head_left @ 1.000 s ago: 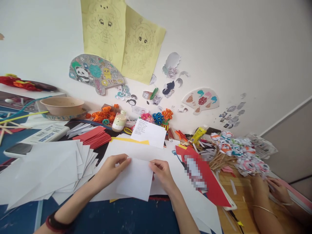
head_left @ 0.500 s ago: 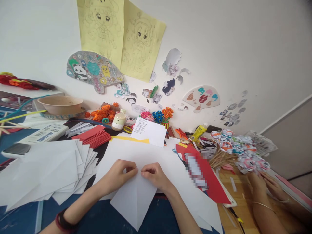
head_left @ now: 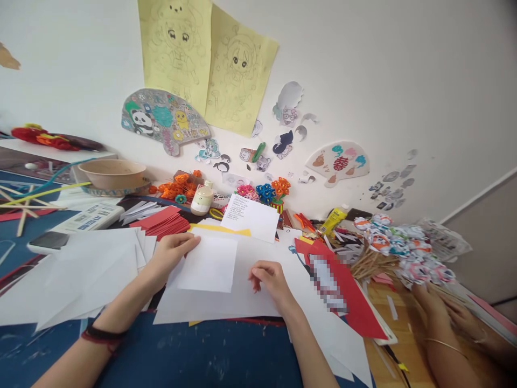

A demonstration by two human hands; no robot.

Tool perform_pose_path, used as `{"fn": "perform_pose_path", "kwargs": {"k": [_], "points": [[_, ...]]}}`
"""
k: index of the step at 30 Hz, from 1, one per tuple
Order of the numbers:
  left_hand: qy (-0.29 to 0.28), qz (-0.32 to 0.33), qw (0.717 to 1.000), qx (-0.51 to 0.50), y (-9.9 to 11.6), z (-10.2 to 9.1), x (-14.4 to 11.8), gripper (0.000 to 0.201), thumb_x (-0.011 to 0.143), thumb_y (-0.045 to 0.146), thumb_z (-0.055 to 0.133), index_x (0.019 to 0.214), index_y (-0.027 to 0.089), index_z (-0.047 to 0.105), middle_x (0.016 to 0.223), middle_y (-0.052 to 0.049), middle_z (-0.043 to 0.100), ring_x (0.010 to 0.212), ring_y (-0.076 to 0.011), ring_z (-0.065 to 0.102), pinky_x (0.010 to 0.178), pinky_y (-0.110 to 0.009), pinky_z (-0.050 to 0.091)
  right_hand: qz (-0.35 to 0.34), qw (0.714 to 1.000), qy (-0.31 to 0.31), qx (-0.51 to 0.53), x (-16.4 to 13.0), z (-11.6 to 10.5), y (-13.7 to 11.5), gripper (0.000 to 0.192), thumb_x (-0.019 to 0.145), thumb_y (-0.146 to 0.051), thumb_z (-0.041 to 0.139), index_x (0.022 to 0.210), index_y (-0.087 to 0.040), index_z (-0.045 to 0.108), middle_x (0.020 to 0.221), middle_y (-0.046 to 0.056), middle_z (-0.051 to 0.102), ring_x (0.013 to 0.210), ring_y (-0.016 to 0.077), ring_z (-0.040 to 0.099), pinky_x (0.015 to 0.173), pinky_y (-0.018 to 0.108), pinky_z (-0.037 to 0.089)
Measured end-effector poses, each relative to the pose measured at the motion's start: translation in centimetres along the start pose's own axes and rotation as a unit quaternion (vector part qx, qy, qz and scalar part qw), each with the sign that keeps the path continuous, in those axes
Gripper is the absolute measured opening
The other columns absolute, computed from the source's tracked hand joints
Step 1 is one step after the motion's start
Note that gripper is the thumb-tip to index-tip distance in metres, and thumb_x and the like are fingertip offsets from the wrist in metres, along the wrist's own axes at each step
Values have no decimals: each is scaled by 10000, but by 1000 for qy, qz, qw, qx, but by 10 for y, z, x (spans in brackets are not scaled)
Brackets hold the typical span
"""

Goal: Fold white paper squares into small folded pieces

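The square [head_left: 209, 265] is over the sheet [head_left: 246, 306], its 11 o'clock corner pinched by the left hand [head_left: 174, 252]. At 3 o'clock the right hand [head_left: 270, 280] hangs apart, fingers loosely half-curled. Beyond, a bottle [head_left: 202, 199] stands at 12.

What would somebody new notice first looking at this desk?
Probably the two yellow drawings on the wall, with a panda-decorated fan below the left one. Near the centre, the left hand holds a white square sheet by its upper-left corner; the right hand is apart. Large red paper stands out farther right.
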State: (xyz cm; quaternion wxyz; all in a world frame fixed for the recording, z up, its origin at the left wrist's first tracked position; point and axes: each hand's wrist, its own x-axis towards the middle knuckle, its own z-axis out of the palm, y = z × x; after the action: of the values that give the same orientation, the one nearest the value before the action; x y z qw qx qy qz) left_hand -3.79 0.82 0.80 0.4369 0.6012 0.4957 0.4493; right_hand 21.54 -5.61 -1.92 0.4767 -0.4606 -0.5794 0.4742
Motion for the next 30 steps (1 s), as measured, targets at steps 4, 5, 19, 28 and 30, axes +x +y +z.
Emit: {"fn": "perform_pose_path", "kwargs": {"k": [4, 5, 19, 28, 30], "points": [[-17, 0, 1000, 3, -3, 8, -5, 420, 759, 510, 523, 510, 180, 449, 482, 46, 406, 487, -102, 376, 474, -213, 281, -11, 999, 30, -10, 1, 6, -6, 228, 832, -330, 521, 905, -153, 645, 732, 34, 596, 564, 115, 550, 463, 208, 393], [-22, 0, 1000, 5, -3, 11, -7, 430, 770, 505, 513, 501, 181, 427, 470, 48, 391, 480, -100, 361, 473, -215, 270, -8, 1000, 25, -12, 1, 7, -7, 261, 835, -358, 527, 979, -165, 629, 786, 44, 603, 593, 120, 563, 473, 209, 402], [-113, -10, 987, -116, 10, 27, -23, 374, 801, 416, 530, 1055, 141, 533, 604, -15, 615, 621, -163, 547, 584, -256, 392, 20, 994, 101, -38, 7, 3, 5, 389, 752, -400, 630, 1078, -202, 557, 920, 47, 573, 648, 137, 581, 482, 224, 434], [-113, 128, 979, 107, -5, 35, -22, 485, 801, 299, 500, 1268, 252, 379, 1130, -77, 577, 823, -194, 615, 704, -322, 473, 0, 997, 69, 38, 3, 1, -1, 283, 802, -357, 607, 637, -126, 595, 577, 15, 555, 519, 111, 496, 520, 245, 381], [-93, 206, 953, 199, -5, 38, -25, 545, 803, 266, 497, 1323, 289, 333, 1302, -74, 472, 1006, -226, 565, 815, -356, 458, -1, 996, 87, 36, 3, 0, -1, 289, 791, -358, 619, 622, -125, 598, 586, 16, 555, 504, 103, 476, 503, 242, 365]]}}
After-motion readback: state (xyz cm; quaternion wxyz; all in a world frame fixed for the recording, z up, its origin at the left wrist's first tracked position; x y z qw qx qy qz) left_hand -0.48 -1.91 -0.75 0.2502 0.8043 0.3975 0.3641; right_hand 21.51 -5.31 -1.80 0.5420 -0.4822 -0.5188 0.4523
